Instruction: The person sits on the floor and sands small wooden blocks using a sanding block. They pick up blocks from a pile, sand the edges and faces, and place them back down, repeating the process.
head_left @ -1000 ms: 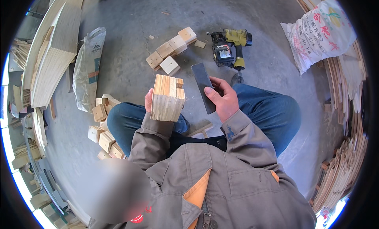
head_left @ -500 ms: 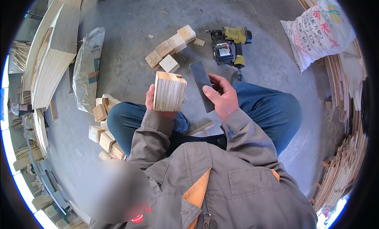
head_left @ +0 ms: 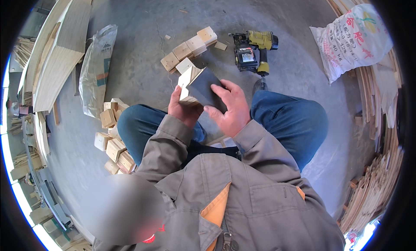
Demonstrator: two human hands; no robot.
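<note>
My left hand [head_left: 183, 110] is closed around a pale wooden block [head_left: 186, 83], gripping it from the near left between my knees. My right hand [head_left: 233, 107] has its fingers and thumb on a dark grey, flat rectangular slab [head_left: 206, 87]. The slab lies tilted against the right side of the block and covers most of that face. Just beyond the block, several similar wooden blocks [head_left: 182, 51] stand in a slanting row on the floor.
A yellow-and-black coil nail gun [head_left: 262, 54] lies far right of my hands. More blocks [head_left: 115, 148] are piled beside my left knee. A clear plastic bag [head_left: 96, 77] and stacked boards [head_left: 60, 69] are on the left; a white sack [head_left: 353, 38] and wood strips [head_left: 372, 194] line the right.
Half a second ago the slab was apart from the block. My right hand has brought it left against the block, and my left hand has turned the block and moved it slightly right.
</note>
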